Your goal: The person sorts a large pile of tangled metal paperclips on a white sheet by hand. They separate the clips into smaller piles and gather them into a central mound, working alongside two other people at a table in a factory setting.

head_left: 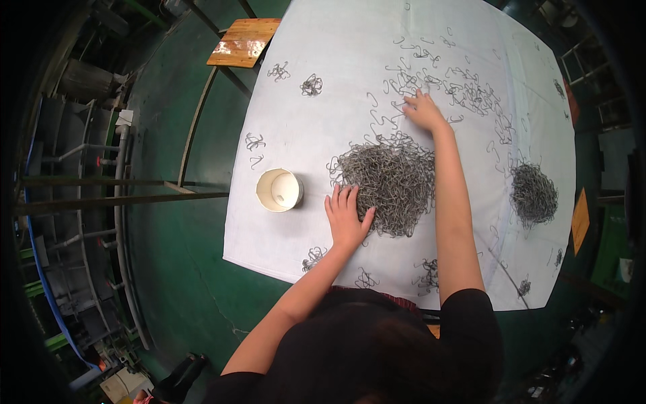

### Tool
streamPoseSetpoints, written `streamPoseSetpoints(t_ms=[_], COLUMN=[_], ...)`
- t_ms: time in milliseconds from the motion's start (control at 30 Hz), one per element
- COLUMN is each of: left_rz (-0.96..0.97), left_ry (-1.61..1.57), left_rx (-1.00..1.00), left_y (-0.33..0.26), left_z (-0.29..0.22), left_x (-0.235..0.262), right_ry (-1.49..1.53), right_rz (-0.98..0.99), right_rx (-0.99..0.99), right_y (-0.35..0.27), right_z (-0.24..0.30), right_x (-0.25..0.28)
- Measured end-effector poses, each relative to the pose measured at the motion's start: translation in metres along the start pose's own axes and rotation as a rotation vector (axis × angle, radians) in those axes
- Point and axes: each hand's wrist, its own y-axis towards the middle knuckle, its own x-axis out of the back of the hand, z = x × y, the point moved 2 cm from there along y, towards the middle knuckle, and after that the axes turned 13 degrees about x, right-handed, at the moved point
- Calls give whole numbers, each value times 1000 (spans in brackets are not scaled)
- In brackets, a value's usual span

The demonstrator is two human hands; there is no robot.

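Left hand (346, 219) flat beside the wire-hook pile (390, 182), mid-table (336, 40).

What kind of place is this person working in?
Probably a small factory or workshop. A white-covered table holds a large pile of bent wire hooks under the left hand, the floor is painted green, and metal pipe racks stand alongside.

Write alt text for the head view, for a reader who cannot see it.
Seen from above, a person leans over a white sheet strewn with bent wire hooks: the left hand rests flat against a big hook pile, and the right hand reaches to loose hooks farther away. A white cup stands left of the pile; a smaller pile lies to the right.
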Motion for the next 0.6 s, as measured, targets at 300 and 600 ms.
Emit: streamPoseSetpoints(t_ms=[300, 600], left_rz=[6, 42], left_ry=[-1, -5], left_rx=[22, 29], left_y=[0, 3], left_z=[4, 1], left_x=[-2, 1], right_ry=[295, 94], right_rz=[199, 208], right_rx=[-209, -17], right_y=[-7, 44], right_z=[41, 26], right_x=[62, 9])
